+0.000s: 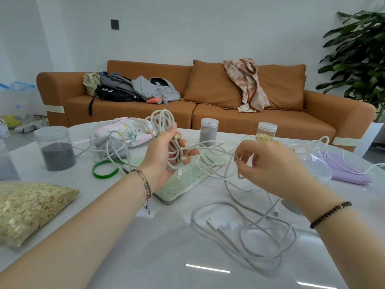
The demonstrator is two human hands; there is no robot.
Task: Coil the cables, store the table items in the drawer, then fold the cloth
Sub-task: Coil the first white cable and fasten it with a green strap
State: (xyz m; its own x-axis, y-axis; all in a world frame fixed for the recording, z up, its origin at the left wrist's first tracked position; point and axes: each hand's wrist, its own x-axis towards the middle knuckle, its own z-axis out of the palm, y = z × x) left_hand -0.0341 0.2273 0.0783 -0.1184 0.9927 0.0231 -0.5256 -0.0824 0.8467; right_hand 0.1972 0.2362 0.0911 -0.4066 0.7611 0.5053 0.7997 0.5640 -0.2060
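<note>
Loose cable (245, 232) sprawled on tabletop (145, 247).
Hands apart: left hand (164, 157) gripped coil (162, 119), right hand (270, 163) pinched a strand (214, 150).

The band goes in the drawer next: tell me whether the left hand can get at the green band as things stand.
Probably not yet. The green band lies on the table close beside the left hand, but that hand grips the cable coil, so its fingers are taken.
</note>
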